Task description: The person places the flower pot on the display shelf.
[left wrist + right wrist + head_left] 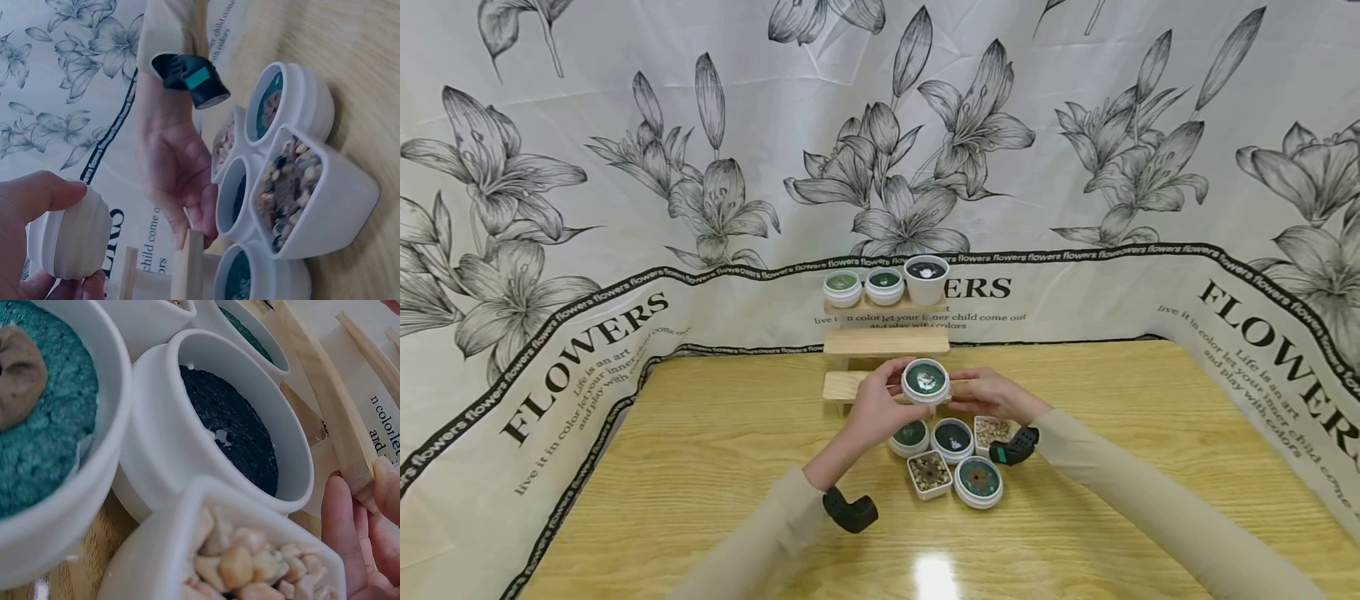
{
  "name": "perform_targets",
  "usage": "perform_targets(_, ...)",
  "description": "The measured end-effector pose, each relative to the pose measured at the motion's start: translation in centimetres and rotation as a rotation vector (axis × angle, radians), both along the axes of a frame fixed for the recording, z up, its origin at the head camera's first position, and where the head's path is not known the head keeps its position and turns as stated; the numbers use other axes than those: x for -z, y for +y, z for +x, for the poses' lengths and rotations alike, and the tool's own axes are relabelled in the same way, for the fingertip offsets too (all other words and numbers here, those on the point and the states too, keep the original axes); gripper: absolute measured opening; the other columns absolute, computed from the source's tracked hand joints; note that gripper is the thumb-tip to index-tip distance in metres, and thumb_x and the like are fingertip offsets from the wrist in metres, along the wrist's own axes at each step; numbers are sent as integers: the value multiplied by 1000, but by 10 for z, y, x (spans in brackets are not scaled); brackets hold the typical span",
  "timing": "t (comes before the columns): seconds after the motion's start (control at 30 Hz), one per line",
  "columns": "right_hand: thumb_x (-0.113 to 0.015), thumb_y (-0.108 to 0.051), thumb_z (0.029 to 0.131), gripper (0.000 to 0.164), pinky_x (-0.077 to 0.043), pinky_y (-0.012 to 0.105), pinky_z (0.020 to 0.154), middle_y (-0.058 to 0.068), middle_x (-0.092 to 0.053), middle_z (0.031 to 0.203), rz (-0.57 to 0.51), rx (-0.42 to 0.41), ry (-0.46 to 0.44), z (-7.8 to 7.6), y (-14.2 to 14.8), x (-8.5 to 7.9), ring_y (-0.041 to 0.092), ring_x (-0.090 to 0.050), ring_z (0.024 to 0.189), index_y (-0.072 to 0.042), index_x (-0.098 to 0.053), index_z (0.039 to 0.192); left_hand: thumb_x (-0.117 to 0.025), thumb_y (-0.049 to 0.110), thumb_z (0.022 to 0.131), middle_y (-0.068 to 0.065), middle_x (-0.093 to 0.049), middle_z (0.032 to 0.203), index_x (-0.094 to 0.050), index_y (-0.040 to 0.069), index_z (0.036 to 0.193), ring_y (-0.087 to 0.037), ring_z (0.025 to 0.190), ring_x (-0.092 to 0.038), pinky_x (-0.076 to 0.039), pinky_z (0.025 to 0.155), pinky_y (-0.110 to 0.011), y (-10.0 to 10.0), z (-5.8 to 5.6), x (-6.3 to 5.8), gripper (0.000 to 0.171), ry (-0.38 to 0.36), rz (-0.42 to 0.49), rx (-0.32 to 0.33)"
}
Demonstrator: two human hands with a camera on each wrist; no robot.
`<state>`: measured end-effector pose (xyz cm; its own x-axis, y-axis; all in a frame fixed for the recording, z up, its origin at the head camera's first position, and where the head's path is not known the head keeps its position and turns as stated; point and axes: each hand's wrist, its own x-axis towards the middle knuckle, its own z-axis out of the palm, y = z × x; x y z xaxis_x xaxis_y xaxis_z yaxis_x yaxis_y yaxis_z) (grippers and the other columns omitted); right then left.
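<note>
My left hand (874,408) grips a round white pot (925,385) with a green filling, thumb on one side and fingers on the other. The pot is held up in front of the lowest step of a wooden tiered stand (842,386). At that step's right end, my right hand (992,394) pinches the board (340,419), thumb on one face and fingers on the other. Close below both hands sit a pot with a dark filling (231,431), a green-filled pot (910,435) and a square pot of pale pebbles (992,430).
Nearer the front stand a square pot of mixed pebbles (929,473) and a teal-filled round pot (978,480). The top step carries two low pots, one light green (842,286) and one dark green (884,286), beside a taller cup (927,283). Behind hangs a flower-printed cloth (737,125).
</note>
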<state>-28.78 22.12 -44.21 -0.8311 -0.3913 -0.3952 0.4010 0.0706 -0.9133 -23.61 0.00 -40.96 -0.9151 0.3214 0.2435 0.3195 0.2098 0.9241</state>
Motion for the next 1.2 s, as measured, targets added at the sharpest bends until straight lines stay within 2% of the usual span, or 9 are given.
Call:
perform_targets(0.2,-46,-1,98,51,-55,21,86,0,-66,92,-3,-3,7,1,0,0,7,-67,84,15,-26,143,-81,5,70,-20,-62,119,-53,-5,129,-29,110,-61,-53,96,-35,2,-13,-7,66,24,-5,-21)
perform_targets(0.47,-46,0,98,53,-56,21,84,1,-63,89,-24,32,-38,0,1,1,7,-67,80,14,-23,144,-80,1,70,-20,-61,121,-52,-4,130,-30,109,-63,-54,93,-30,11,-32,-11,66,-29,48,-40)
perform_targets(0.6,-46,2,97,57,-56,20,82,2,-63,88,-37,48,-50,-1,2,1,7,-66,79,14,-18,145,-80,2,70,-19,-62,120,-53,-3,130,-28,107,-63,-54,92,-29,14,-39,-11,66,-27,38,-60)
perform_targets(0.83,-46,1,98,61,-56,20,82,3,-61,93,-33,27,-40,0,2,0,7,-65,82,14,-13,147,-81,4,70,-19,-62,120,-52,-4,129,-28,105,-62,-54,92,-30,19,-53,-8,67,-5,6,-89)
perform_targets(1.2,-48,0,97,62,-56,21,83,7,-57,99,-15,29,-36,-2,-2,-1,8,-64,82,14,-13,147,-82,7,69,-19,-63,119,-54,-4,128,-29,106,-63,-53,93,-33,26,-74,-9,67,-16,2,-138)
